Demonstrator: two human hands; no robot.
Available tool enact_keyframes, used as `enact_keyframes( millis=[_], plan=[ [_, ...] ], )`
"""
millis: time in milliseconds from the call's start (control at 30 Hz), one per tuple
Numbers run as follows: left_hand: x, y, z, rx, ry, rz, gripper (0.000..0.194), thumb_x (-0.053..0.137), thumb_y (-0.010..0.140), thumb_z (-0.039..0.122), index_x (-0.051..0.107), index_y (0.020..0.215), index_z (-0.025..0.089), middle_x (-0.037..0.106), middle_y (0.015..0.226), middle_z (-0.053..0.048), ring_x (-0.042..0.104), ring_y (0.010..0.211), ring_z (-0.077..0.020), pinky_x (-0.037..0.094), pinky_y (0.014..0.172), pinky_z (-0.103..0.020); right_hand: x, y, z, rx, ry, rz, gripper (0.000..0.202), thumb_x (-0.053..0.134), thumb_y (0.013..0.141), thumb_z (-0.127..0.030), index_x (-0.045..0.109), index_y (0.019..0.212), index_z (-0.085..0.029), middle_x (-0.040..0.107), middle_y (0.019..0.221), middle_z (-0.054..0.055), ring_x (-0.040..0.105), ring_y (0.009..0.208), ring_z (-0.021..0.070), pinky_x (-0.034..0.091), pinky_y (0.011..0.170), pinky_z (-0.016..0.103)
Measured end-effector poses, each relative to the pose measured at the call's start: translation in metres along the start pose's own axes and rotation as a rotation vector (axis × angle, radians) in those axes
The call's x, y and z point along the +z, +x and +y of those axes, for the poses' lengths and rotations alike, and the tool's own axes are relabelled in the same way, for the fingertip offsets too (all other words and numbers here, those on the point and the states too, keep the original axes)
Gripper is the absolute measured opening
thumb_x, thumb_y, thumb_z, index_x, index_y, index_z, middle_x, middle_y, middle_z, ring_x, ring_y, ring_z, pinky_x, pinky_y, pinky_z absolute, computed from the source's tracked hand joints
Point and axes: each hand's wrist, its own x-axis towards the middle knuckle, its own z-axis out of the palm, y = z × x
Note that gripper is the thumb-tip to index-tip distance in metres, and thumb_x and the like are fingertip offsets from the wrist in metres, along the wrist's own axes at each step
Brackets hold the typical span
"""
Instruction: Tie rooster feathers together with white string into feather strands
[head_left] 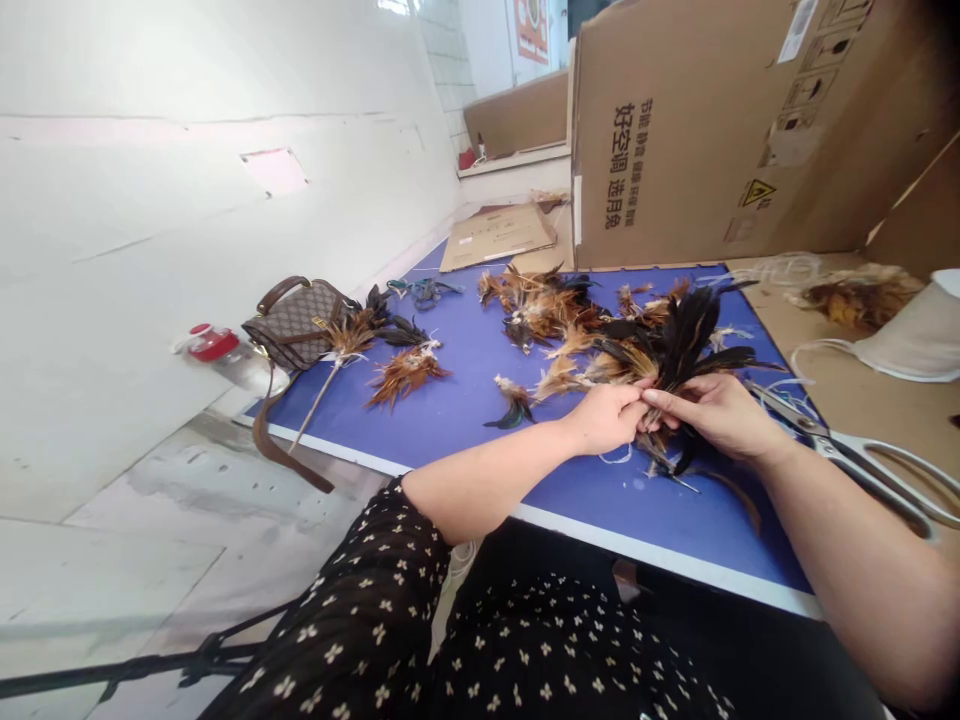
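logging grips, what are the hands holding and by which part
The left hand and right hand hold a bunch of dark feathers by its gathered base.

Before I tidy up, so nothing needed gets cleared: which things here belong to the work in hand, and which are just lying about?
Work in hand:
feather bunch, held in left hand and right hand
loose feathers
scissors, probably
white cone, perhaps

Just lying about, it seems:
handbag
bottle
big carton
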Motion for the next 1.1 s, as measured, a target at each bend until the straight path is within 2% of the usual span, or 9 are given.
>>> enact_keyframes(
  millis=[133, 200, 267, 433, 567, 800, 933, 1033, 1100],
  plan=[
    [0.005, 0.001, -0.006, 0.074, -0.004, 0.039, 0.028, 0.056, 0.111, 0.029, 0.077, 0.111, 0.010, 0.081, 0.106, -0.010, 0.063, 0.063, -0.0067, 0.055, 0.071, -0.025, 0.000, 0.000, 0.002, -0.071, -0.006, 0.160, 0.056, 0.091, 0.081, -0.076, 0.080, 0.065, -0.023, 0.081, 0.073, 0.008, 0.078, 0.072, 0.0266, 0.066, 0.075, 0.040],
    [0.011, 0.003, -0.010, 0.046, -0.141, 0.097, 0.038, 0.060, 0.110, 0.037, 0.072, 0.137, 0.012, 0.079, 0.123, -0.013, 0.066, 0.064, -0.0073, 0.056, 0.066, -0.025, 0.000, 0.003, 0.005, -0.118, -0.005, 0.251, 0.049, 0.085, 0.090, -0.073, 0.084, 0.079, -0.026, 0.084, 0.082, 0.006, 0.081, 0.083, 0.0287, 0.068, 0.088, 0.044],
    [0.017, 0.005, -0.013, -0.041, -0.305, 0.156, 0.052, 0.065, 0.108, 0.047, 0.067, 0.146, 0.012, 0.077, 0.126, -0.015, 0.067, 0.066, -0.0089, 0.053, 0.059, -0.025, 0.001, 0.007, 0.008, -0.183, 0.001, 0.320, 0.045, 0.076, 0.098, -0.073, 0.085, 0.098, -0.029, 0.085, 0.091, 0.004, 0.082, 0.093, 0.0295, 0.068, 0.098, 0.048],
    [0.027, 0.006, -0.009, -0.151, -0.660, 0.206, 0.067, 0.085, 0.087, 0.073, 0.079, 0.106, 0.009, 0.076, 0.106, -0.013, 0.070, 0.085, -0.0146, 0.052, 0.063, -0.024, 0.007, 0.011, 0.010, -0.364, -0.080, 0.453, 0.038, 0.078, 0.100, -0.066, 0.080, 0.111, -0.030, 0.083, 0.102, 0.004, 0.082, 0.097, 0.0278, 0.070, 0.095, 0.049],
    [0.026, 0.007, 0.001, -0.170, -0.942, 0.192, 0.068, 0.094, 0.077, 0.073, 0.077, 0.106, 0.014, 0.074, 0.098, -0.006, 0.069, 0.089, -0.0148, 0.055, 0.072, -0.026, 0.016, 0.002, 0.009, -0.550, -0.238, 0.513, 0.024, 0.083, 0.100, -0.049, 0.088, 0.113, -0.030, 0.083, 0.120, 0.008, 0.081, 0.107, 0.0287, 0.068, 0.099, 0.048],
    [0.008, 0.007, 0.018, -0.250, -1.229, 0.140, 0.034, 0.088, 0.096, 0.043, 0.070, 0.088, 0.016, 0.063, 0.076, 0.001, 0.062, 0.070, -0.0119, 0.052, 0.072, -0.026, 0.006, -0.003, 0.015, -0.908, -0.592, 0.378, 0.036, 0.064, 0.112, -0.038, 0.080, 0.145, -0.042, 0.085, 0.130, 0.002, 0.076, 0.125, 0.0310, 0.049, 0.128, 0.062],
    [-0.002, 0.004, 0.029, -0.202, -1.283, 0.263, 0.007, 0.078, 0.101, 0.018, 0.074, 0.097, 0.014, 0.068, 0.085, 0.000, 0.061, 0.071, -0.0082, 0.047, 0.071, -0.022, 0.005, -0.003, 0.007, -0.942, -0.850, 0.354, 0.060, 0.062, 0.112, -0.027, 0.057, 0.169, -0.045, 0.077, 0.152, 0.002, 0.068, 0.139, 0.0321, 0.035, 0.134, 0.064],
    [-0.008, 0.006, 0.032, -0.180, -1.224, 0.385, 0.012, 0.072, 0.103, 0.014, 0.072, 0.091, 0.013, 0.070, 0.087, -0.003, 0.065, 0.077, -0.0100, 0.051, 0.079, -0.023, 0.011, -0.004, -0.004, -0.942, -0.933, 0.212, 0.077, 0.062, 0.107, -0.022, 0.041, 0.179, -0.039, 0.065, 0.167, 0.006, 0.062, 0.149, 0.0365, 0.034, 0.132, 0.068],
    [-0.011, 0.008, 0.031, -0.166, -1.159, 0.429, 0.021, 0.070, 0.106, 0.020, 0.067, 0.086, 0.013, 0.065, 0.081, -0.002, 0.063, 0.074, -0.0110, 0.052, 0.078, -0.025, 0.014, -0.005, -0.010, -0.977, -0.894, 0.144, 0.077, 0.068, 0.101, -0.020, 0.050, 0.173, -0.039, 0.061, 0.171, 0.007, 0.061, 0.150, 0.0396, 0.038, 0.129, 0.071]
  ],
)
